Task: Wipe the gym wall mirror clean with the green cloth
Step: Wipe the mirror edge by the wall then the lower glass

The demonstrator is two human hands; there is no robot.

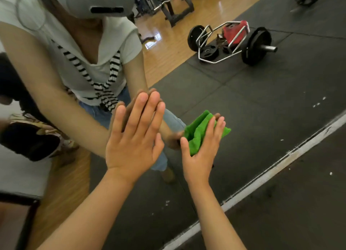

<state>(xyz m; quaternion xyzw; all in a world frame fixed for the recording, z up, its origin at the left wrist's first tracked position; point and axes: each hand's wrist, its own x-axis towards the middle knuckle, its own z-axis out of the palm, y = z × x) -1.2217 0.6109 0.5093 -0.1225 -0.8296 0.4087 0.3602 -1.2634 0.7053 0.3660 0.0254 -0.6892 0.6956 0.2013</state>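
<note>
The left hand (134, 137) lies flat on the mirror (262, 100), just left of the cloth (198, 133), and blocks a sweep that way. Right of the cloth and above it the glass is open. Below, a white strip (280, 161) bounds the glass, with the floor (299, 212) beyond.

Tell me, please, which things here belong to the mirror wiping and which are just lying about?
Job: green cloth, right hand pressing it flat, left hand flat on the mirror.
Lying about, seen reflected: loaded trap bar, curl bar on a stand.
</note>
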